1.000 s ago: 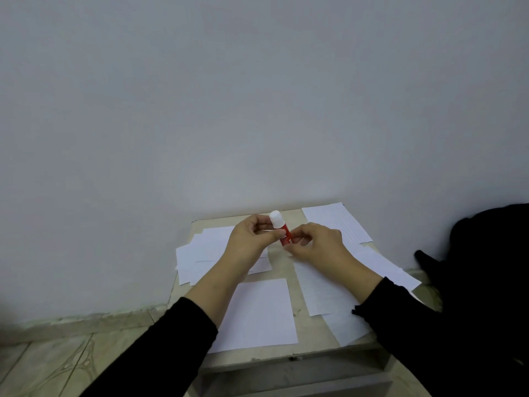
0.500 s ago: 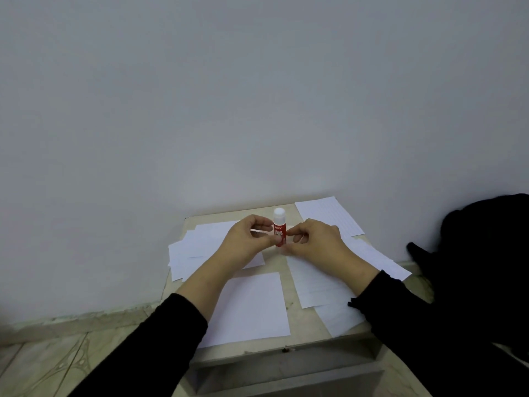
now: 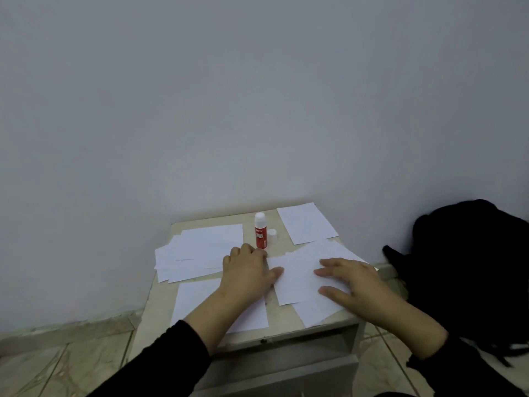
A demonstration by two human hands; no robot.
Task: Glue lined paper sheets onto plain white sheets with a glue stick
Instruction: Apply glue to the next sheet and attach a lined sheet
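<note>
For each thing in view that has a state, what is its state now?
glue stick: upright on the table, not held
small white cap: beside the stick
left hand: flat on paper
right hand: flat, pressing the right-side sheet
left paper pile: loosely fanned

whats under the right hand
The right hand lies flat on a white sheet topping overlapping sheets; whatever is beneath them is covered.

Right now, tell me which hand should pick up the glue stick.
Left. The left hand lies flat just in front of the upright glue stick, nearly touching its base. The right hand rests farther off, pressing the lined sheet.
</note>
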